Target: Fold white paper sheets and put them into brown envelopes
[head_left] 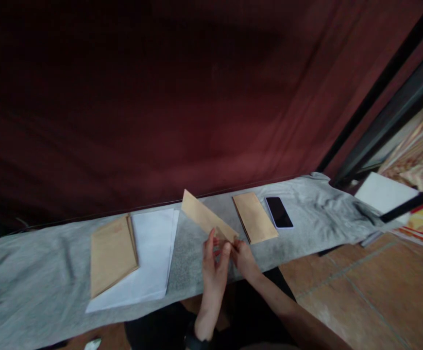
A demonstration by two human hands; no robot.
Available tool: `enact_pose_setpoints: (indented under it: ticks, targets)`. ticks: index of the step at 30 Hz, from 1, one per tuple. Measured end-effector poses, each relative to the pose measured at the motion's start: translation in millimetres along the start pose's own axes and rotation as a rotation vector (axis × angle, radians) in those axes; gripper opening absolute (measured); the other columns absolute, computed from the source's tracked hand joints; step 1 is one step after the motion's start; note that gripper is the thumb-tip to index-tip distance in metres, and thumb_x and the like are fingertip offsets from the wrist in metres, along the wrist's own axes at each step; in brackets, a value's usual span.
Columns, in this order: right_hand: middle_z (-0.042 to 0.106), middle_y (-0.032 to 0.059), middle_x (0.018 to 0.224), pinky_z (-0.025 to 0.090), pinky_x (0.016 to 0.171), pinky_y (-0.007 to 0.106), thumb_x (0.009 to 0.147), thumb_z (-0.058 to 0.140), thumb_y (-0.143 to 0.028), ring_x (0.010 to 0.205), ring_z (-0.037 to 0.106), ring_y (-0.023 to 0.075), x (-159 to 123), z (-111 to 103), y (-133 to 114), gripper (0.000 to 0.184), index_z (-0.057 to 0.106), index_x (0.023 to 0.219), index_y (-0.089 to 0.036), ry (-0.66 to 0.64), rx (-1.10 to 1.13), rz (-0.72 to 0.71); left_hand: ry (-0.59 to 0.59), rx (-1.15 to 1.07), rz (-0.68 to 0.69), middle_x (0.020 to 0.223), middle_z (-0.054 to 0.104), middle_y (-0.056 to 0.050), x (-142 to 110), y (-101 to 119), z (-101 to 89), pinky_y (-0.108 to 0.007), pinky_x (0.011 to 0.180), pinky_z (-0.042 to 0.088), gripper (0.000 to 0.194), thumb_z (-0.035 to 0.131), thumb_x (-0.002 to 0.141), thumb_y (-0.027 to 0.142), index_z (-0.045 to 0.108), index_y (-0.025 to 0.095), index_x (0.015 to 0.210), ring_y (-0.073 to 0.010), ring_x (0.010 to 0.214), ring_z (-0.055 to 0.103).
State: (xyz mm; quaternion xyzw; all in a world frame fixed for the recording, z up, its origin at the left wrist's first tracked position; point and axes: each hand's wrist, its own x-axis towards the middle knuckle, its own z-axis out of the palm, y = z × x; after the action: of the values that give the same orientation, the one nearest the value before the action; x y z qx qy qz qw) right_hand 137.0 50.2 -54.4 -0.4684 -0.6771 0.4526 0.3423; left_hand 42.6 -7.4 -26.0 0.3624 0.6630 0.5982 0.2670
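A tan paper envelope (204, 216) is tilted over the grey cloth, its far end pointing up and to the left. At its near end, my left hand (214, 265) has thumb and fingers curled about the edge. My right hand (245, 259) pinches the near right corner, close beside the left thumb. Part of the envelope's near end is hidden by the fingers. Just right of the hands lies a small stack of similar tan envelopes (255, 218).
Beyond that stack lies a phone (279, 212), dark screen up. On the left, more brown envelopes (111, 253) partly cover white paper sheets (156, 262). A grey cloth (51, 272) covers the narrow bench, which meets a dark red wall (196, 121). A black metal frame (375, 92) stands at right.
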Motion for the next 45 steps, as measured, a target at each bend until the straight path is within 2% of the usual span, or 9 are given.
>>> enact_pose_setpoints:
  ticks: [4, 9, 15, 19, 23, 26, 33, 40, 45]
  targets:
    - [0.074, 0.0106, 0.072, 0.057, 0.066, 0.037, 0.089, 0.044, -0.076, 0.065, 0.07, 0.0238, -7, 11, -3, 0.069, 0.075, 0.086, -0.015, -0.07, 0.276, 0.11, 0.082, -0.047, -0.149, 0.111, 0.069, -0.014, 0, -24, -3.1, -0.041, 0.088, 0.055, 0.062, 0.067, 0.076, 0.052, 0.06, 0.016, 0.125, -0.0274, 0.103, 0.067]
    - [0.075, 0.0094, 0.077, 0.058, 0.075, 0.036, 0.063, 0.083, -0.062, 0.076, 0.073, 0.0247, -25, 31, 2, 0.05, 0.07, 0.077, -0.016, -0.063, 0.927, 0.478, -0.068, -0.047, -0.244, 0.085, 0.075, -0.009, -2, -50, -15.8, -0.041, 0.083, 0.055, 0.036, 0.064, 0.073, 0.049, 0.069, 0.017, 0.089, -0.0267, 0.083, 0.07]
    - [0.077, 0.0111, 0.089, 0.059, 0.076, 0.034, 0.074, 0.076, -0.047, 0.08, 0.074, 0.0224, -29, 21, 10, 0.037, 0.072, 0.09, -0.015, -0.297, 0.855, 0.591, -0.097, 0.112, -0.383, 0.065, 0.069, -0.004, 10, -42, -37.0, -0.031, 0.055, 0.052, 0.027, 0.06, 0.076, 0.047, 0.064, 0.02, 0.076, -0.0214, 0.059, 0.066]
    - [0.077, 0.0111, 0.097, 0.062, 0.075, 0.04, 0.094, 0.052, -0.044, 0.083, 0.075, 0.0245, -33, 3, 21, 0.034, 0.072, 0.103, -0.018, -0.319, 0.359, 0.287, -0.143, 0.144, -0.53, 0.053, 0.061, 0.001, 11, -44, -43.9, -0.025, 0.044, 0.044, 0.021, 0.054, 0.083, 0.038, 0.059, 0.021, 0.072, -0.0149, 0.043, 0.058]
    - [0.067, 0.0087, 0.131, 0.05, 0.106, 0.043, 0.101, 0.039, -0.027, 0.122, 0.062, 0.0231, -33, -10, 25, 0.038, 0.064, 0.13, -0.024, -0.19, -0.277, -0.341, -0.181, 0.235, -0.54, 0.05, 0.059, 0.002, 9, -49, -48.8, -0.023, 0.042, 0.041, 0.02, 0.05, 0.088, 0.031, 0.058, 0.021, 0.072, -0.0137, 0.039, 0.055]
    - [0.052, 0.0049, 0.15, 0.04, 0.117, 0.043, 0.1, 0.046, -0.023, 0.138, 0.048, 0.0209, -33, -12, 27, 0.046, 0.05, 0.146, -0.025, -0.221, -0.623, -0.595, -0.214, 0.325, -0.509, 0.052, 0.06, 0.001, 8, -49, -53.8, -0.025, 0.045, 0.042, 0.023, 0.047, 0.092, 0.033, 0.057, 0.021, 0.075, -0.0162, 0.043, 0.059]
    - [0.043, 0.0048, 0.156, 0.035, 0.119, 0.041, 0.098, 0.055, -0.027, 0.142, 0.043, 0.0213, -37, 0, 43, 0.052, 0.045, 0.149, -0.024, -0.146, -0.907, -0.721, -0.072, 0.845, -0.258, 0.076, 0.072, -0.006, 2, -44, -59.2, -0.031, 0.064, 0.049, 0.018, 0.042, 0.097, 0.028, 0.059, 0.022, 0.096, -0.0247, 0.076, 0.073]
    - [0.059, 0.0002, 0.143, 0.032, 0.12, 0.042, 0.094, 0.061, -0.028, 0.136, 0.05, 0.0223, -35, 11, 64, 0.047, 0.056, 0.141, -0.031, -0.067, -0.849, -0.757, -0.22, 0.893, 0.412, 0.143, 0.058, -0.014, 37, -46, 6.8, -0.048, 0.111, 0.043, 0.04, 0.04, 0.098, 0.029, 0.057, 0.017, 0.133, -0.0285, 0.137, 0.049]
    - [0.066, 0.0042, 0.135, 0.032, 0.119, 0.04, 0.093, 0.063, -0.039, 0.128, 0.057, 0.0234, -31, 19, 76, 0.044, 0.061, 0.135, -0.026, 0.005, -0.817, -0.796, -0.265, 1.021, 0.445, 0.158, 0.041, -0.014, 85, -65, 31.2, -0.056, 0.12, 0.028, 0.056, 0.045, 0.096, 0.04, 0.046, 0.016, 0.146, -0.0317, 0.149, 0.031]
